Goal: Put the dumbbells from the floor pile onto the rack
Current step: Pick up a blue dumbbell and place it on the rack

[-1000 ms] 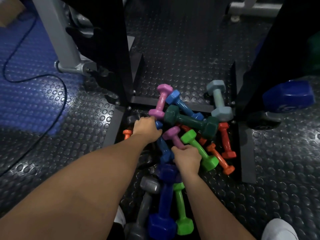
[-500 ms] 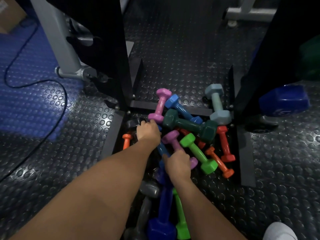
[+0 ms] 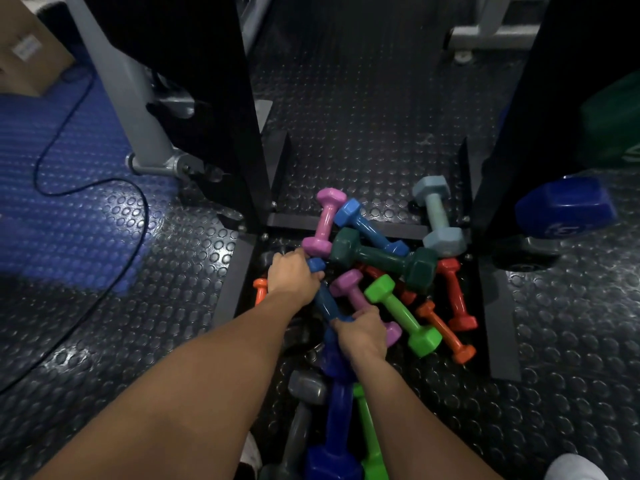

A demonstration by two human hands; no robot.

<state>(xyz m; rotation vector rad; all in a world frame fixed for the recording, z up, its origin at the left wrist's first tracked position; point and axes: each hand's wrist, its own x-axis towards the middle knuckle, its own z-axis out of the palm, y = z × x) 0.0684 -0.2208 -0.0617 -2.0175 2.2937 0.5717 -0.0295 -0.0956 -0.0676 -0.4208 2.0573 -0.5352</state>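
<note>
A gym floor

Black studded rubber flooring (image 3: pixel 346 133) with a blue section, a heap of coloured dumbbells (image 3: pixel 381 271) between black rack uprights (image 3: pixel 214 98), and grey exercise-machine frames (image 3: pixel 138 133) mark a gym

Floor pile of coloured dumbbells (image 3: pixel 381 289) between black rack uprights (image 3: pixel 221 109); left hand (image 3: pixel 292 277) and right hand (image 3: pixel 362 332) gripping a blue dumbbell (image 3: pixel 325 303).

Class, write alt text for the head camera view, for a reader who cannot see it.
Seen from above, a person's left hand and right hand reach into a pile of coloured dumbbells on a studded rubber floor. Both hands grip dumbbells, the right one a purple dumbbell. The pile lies between the black rack uprights.
</note>
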